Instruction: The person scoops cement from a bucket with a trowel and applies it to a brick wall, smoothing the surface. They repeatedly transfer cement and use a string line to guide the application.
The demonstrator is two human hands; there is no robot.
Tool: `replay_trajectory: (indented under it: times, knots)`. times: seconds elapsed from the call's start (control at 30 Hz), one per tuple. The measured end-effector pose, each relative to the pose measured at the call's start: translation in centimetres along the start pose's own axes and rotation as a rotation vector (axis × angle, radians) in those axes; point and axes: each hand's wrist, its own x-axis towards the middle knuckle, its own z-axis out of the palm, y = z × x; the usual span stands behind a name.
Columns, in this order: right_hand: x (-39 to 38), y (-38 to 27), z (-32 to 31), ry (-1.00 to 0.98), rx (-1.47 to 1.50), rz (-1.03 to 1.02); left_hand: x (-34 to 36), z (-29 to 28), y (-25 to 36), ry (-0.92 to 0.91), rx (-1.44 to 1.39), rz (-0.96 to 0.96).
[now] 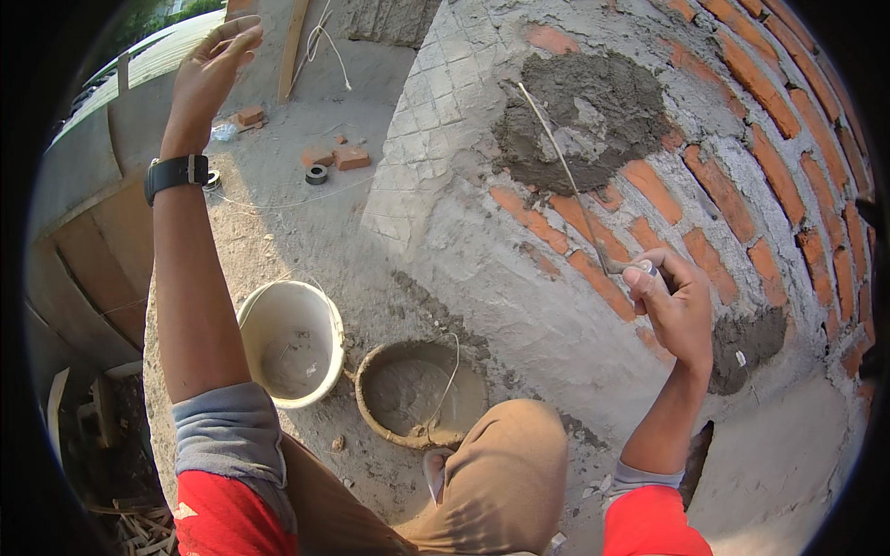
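My right hand (675, 310) is closed round the handle of a trowel (558, 156). Its thin blade shows edge-on, slanting up and left in front of the brick wall (723, 199). Behind the blade tip spreads a rough patch of wet grey mortar (630, 97). My left hand (218, 60) is raised at the upper left, fingers loosely bent, with nothing visible in it. A dark watch (176, 176) circles that wrist. Below, between my arms, stand a pale bucket (335, 343) with grey residue inside and a mortar-crusted round basin (477, 371) containing wet mortar and a thin cord.
Broken bricks (352, 158) and a tape roll (316, 174) lie on the dusty ledge beyond the bucket. A thin string crosses there. A wooden strip (292, 51) leans at the back. The ledge drops off at left, with wood scraps (144, 530) below.
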Motion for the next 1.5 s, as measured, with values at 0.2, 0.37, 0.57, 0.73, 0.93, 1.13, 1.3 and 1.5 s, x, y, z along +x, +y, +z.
replay_trajectory:
  times: [0.2,0.37,0.57,0.73,0.93,1.13,1.3,1.5]
  knots:
    - [4.2,-0.3,3.8,-0.293,0.591,0.164,0.2,1.1,0.1,0.01,-0.074,-0.003]
    - [-0.2,4.8,3.6,0.145,0.256,0.281,-0.6,2.6,2.8,-0.024,-0.125,0.071]
    - [-7.5,11.0,2.3,0.018,0.065,0.346,-2.1,7.5,4.4,-0.248,-0.148,-0.024]
    - [-11.7,20.3,3.6,-0.309,0.261,0.758,-3.3,11.5,5.9,-0.439,-0.158,0.178]
    - [-14.4,27.2,5.3,-0.334,0.174,1.041,-6.6,13.7,9.1,-0.568,-0.066,0.19]
    - [-9.6,21.4,4.0,-0.537,-0.427,0.472,-15.1,21.3,9.6,-1.089,0.267,0.157]
    - [-5.8,13.3,10.3,-0.786,-0.639,-0.182,-22.9,22.8,6.8,-1.127,0.307,0.484]
    - [-7.5,12.8,21.8,-0.704,-1.088,-0.753,-17.9,23.0,7.6,-1.309,0.291,0.367]
